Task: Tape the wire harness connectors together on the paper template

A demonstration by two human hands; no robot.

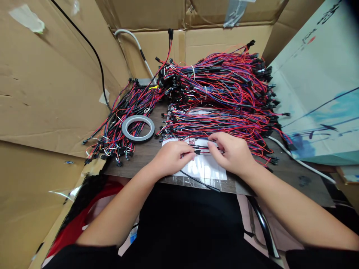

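Note:
My left hand (pixel 174 157) is closed in a pinch on a thin wire harness, with a small black piece (pixel 198 152) showing just past the fingertips. My right hand (pixel 234 152) curls its thumb and fingers round the red and black wires (pixel 205 148) of the same harness. Between the two hands only a short stretch of wire is visible; the rest is hidden by the fingers. Below the left hand a black cable end (pixel 206 184) slants to the table's front edge. Under both hands lies a white sheet (pixel 209 168) beneath clear film.
A large heap of bundled red, blue and black wire harnesses (pixel 224 78) fills the back, with a flatter row (pixel 218 121) before it. Leftward lie a loose pile (pixel 134 101) and a grey tape roll (pixel 151 135). Cardboard walls (pixel 56 89) enclose the table (pixel 120 170); a white cable (pixel 303 164) crosses right.

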